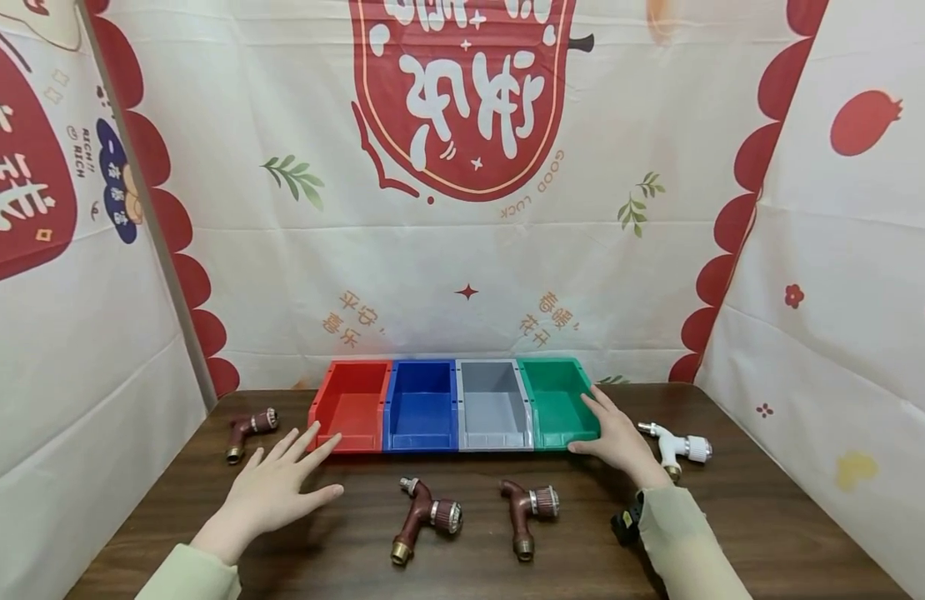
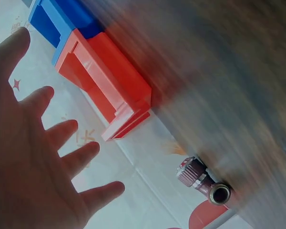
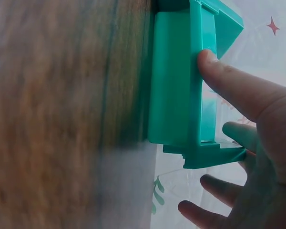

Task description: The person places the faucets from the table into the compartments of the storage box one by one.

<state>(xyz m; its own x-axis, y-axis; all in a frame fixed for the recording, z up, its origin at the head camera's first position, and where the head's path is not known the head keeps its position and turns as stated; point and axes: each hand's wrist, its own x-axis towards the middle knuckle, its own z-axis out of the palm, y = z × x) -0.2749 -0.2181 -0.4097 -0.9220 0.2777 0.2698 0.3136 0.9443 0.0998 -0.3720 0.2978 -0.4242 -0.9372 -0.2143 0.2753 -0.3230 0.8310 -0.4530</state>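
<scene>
My left hand (image 1: pixel 271 487) is spread, in front of the left corner of the red bin (image 1: pixel 322 408); it holds nothing. In the left wrist view its fingers stand apart beside the red bin (image 2: pixel 126 67). My right hand (image 1: pixel 618 437) is at the right end of the green bin (image 1: pixel 560 408). In the right wrist view the thumb (image 3: pixel 224 71) lies at the front rim of the green bin (image 3: pixel 174 81), the other fingers spread by its side wall. Between red and green stand the blue bin (image 1: pixel 423 408) and the grey bin (image 1: pixel 496 408).
Brown taps lie on the wooden table (image 1: pixel 342 558): one tap (image 1: pixel 248 429) at the left, one tap (image 1: pixel 421 517) in the middle, another tap (image 1: pixel 524 512) right of it. A white tap (image 1: pixel 676 447) lies beyond my right hand. Printed cloth (image 1: pixel 462 258) encloses the back and sides.
</scene>
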